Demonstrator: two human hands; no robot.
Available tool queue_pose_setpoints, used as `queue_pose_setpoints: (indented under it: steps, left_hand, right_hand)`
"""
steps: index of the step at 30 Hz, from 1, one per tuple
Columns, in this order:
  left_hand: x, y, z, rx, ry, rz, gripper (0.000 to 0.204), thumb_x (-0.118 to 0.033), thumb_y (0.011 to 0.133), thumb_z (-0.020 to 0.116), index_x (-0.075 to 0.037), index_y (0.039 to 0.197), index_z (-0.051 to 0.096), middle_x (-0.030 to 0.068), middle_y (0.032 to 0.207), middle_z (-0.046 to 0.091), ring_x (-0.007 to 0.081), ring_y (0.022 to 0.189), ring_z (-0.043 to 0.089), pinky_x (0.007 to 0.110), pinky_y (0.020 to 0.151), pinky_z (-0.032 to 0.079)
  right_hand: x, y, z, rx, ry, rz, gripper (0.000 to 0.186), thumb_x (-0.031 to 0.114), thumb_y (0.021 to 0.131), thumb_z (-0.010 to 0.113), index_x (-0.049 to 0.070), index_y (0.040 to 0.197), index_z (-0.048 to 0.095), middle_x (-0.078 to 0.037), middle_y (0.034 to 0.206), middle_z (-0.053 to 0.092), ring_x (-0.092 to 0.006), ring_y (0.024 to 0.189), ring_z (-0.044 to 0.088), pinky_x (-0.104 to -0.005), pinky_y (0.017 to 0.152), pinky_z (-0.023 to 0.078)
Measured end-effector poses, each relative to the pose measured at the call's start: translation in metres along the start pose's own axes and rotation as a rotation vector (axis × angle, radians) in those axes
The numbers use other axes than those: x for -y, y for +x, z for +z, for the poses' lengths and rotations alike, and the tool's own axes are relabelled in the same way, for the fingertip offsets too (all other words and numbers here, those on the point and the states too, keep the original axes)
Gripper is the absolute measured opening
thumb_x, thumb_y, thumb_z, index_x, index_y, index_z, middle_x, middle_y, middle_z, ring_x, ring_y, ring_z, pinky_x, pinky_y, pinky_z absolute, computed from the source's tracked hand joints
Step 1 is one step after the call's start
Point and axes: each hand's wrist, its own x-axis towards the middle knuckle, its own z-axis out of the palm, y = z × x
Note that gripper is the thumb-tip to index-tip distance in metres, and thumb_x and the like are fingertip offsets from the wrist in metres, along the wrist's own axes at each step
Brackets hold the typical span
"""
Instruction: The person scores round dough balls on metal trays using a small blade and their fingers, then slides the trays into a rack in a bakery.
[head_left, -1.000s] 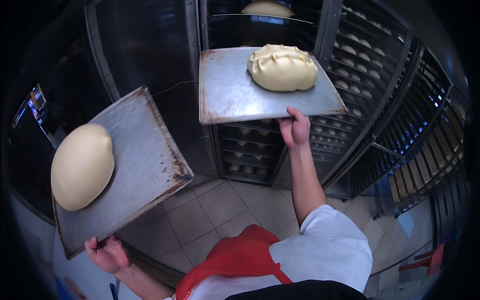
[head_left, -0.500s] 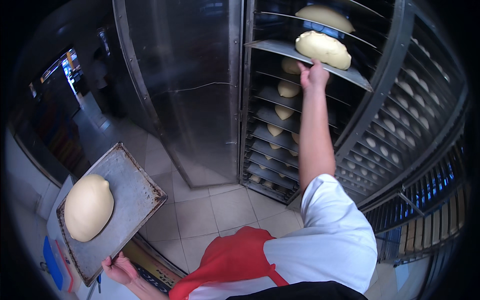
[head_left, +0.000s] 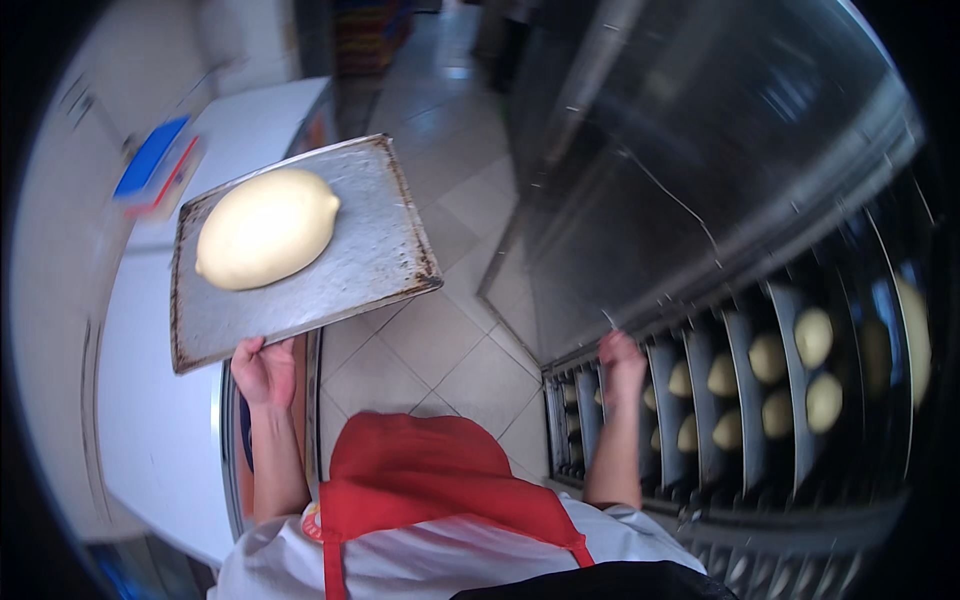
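Baking tray (head_left: 300,250) w/ one pale, smooth lump of dough (head_left: 265,228) is held up at the left, gripped at its near edge by the left hand (head_left: 264,368), fingers clamped round the rim. Tray is tilted a bit, dough sitting toward its far-left part, above a white counter (head_left: 150,420).

Head view, vs a sec ago: the second tray, w/ the scored loaf, is gone from the right hand (head_left: 622,362) and was seen going onto the rack (head_left: 760,400). Right hand is now blurred, low by the rack's front edge; open or closed can't be told, nothing seen in it. So one tray looks shelved, one left in hand. Rack shelves are filled w/ rows of small dough balls (head_left: 812,336).
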Motion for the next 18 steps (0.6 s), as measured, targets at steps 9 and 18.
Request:
queue_pose_setpoints:
  steps: [9, 18]
  left_hand:
    - [0.025, -0.036, -0.079, -0.230, -0.072, 0.124, 0.053, -0.006, 0.082, 0.054, 0.015, 0.130, 0.051, 0.0257, 0.140, 0.059, 0.0408, 0.132, 0.056, 0.055, 0.118, 0.041]
    - [0.031, 0.011, -0.188, -0.343, -0.258, 0.206, 0.041, -0.006, 0.087, 0.050, 0.013, 0.123, 0.055, 0.0269, 0.136, 0.062, 0.0399, 0.130, 0.058, 0.054, 0.116, 0.044]
  right_hand:
    - [-0.182, -0.006, 0.038, 0.530, -0.495, 0.673, 0.028, 0.015, 0.098, 0.069, -0.002, 0.120, 0.068, -0.004, 0.099, 0.070, -0.0134, 0.087, 0.066, -0.0269, 0.078, 0.054]
    - [-0.133, 0.094, 0.299, 1.109, -0.882, 0.127, 0.030, 0.022, 0.107, 0.060, -0.001, 0.124, 0.068, -0.002, 0.104, 0.070, -0.0109, 0.092, 0.061, -0.0264, 0.083, 0.049]
